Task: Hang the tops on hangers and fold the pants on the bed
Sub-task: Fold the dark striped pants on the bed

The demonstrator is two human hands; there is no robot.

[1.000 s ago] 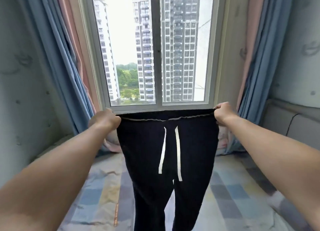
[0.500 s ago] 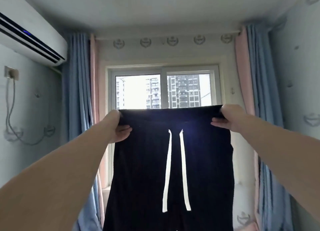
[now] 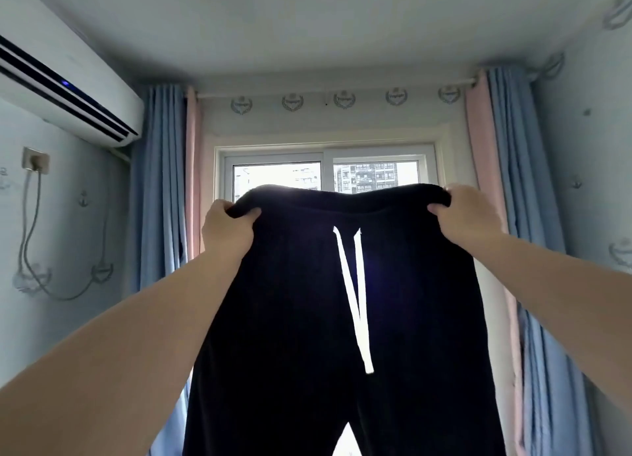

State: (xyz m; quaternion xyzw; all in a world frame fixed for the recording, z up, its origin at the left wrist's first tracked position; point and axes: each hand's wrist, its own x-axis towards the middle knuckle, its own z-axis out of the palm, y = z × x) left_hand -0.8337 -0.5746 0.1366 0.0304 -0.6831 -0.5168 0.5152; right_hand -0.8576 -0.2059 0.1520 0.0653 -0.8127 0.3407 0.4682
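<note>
**Pants held aloft at window**

Black pants (image 3: 294,319), soft matte knit, hang full length in front of the window (image 3: 325,172). Left hand (image 3: 227,231) and right hand (image 3: 466,216) each grip a waistband corner, fingers curled over the bunched edge, arms spread. Two flat white drawstrings (image 3: 355,298) dangle at centre. Legs split near the bottom edge.

Pants (image 3: 307,319) were held up in the air by two hands alone. Left hand (image 3: 227,231) gripped the left end of the waistband (image 3: 342,201), right hand (image 3: 466,216) the right end, fingers curled over the edge. Both legs hung straight down. White drawstring (image 3: 355,295) hung down the near side.
</note>
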